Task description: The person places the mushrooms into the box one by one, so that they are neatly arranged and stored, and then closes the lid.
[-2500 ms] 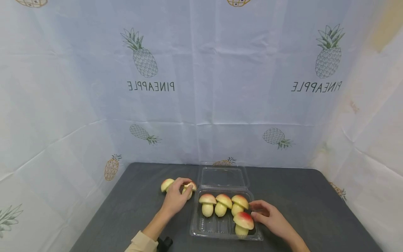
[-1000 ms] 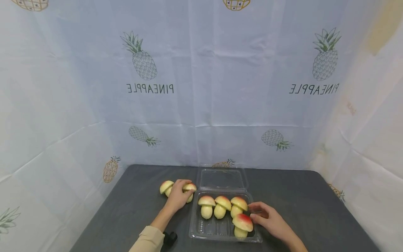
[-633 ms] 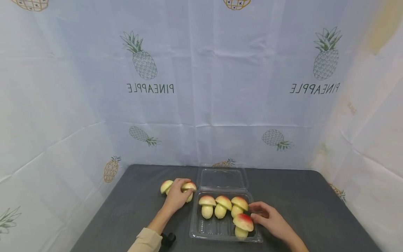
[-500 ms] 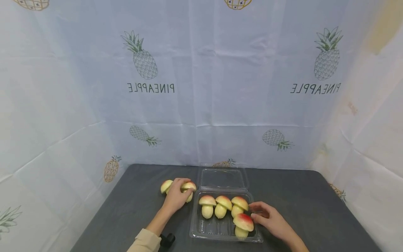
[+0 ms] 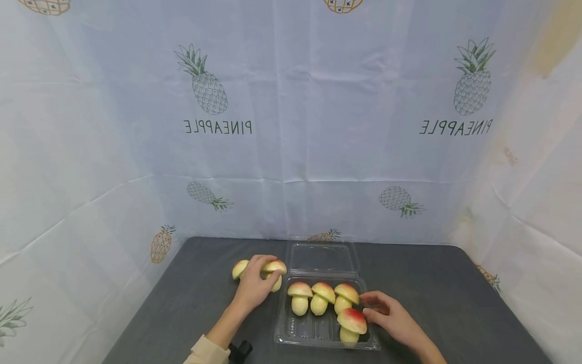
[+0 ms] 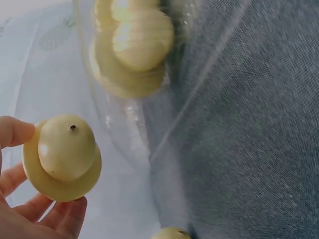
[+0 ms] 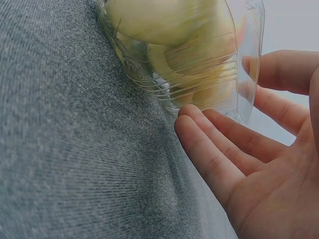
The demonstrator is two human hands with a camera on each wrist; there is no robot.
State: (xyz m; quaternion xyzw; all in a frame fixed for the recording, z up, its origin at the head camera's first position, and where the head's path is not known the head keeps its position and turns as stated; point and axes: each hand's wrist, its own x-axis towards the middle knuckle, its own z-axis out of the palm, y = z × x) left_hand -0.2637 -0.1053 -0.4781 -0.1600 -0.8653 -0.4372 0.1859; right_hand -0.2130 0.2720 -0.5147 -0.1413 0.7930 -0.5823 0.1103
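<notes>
My left hand (image 5: 255,284) holds a mushroom (image 6: 67,149) with a pale yellow stem and a red-tinged cap, the thumb and fingers around the cap's edge. It is just left of a clear plastic container (image 5: 291,336). Another mushroom (image 5: 239,269) lies left of that hand, partly hidden behind it. Several mushrooms are in the container: a back row (image 5: 299,298) and one (image 5: 351,326) at the front right. My right hand (image 5: 392,317) is at the container's right side. In the right wrist view its nearly straight fingers (image 7: 214,164) touch the ribbed plastic wall, the thumb near the rim.
Behind the tray part, the container's hinged lid (image 5: 323,257) lies back on the dark grey table (image 5: 423,278). A white cloth (image 5: 291,151) printed with pineapples hangs around the back and sides. A small black object (image 5: 241,350) shows beside the left wrist.
Between the earlier frames and now, the left hand and its mushroom have shifted slightly right and up, nearer the container. The right hand and the mushrooms in the container stay in place.
</notes>
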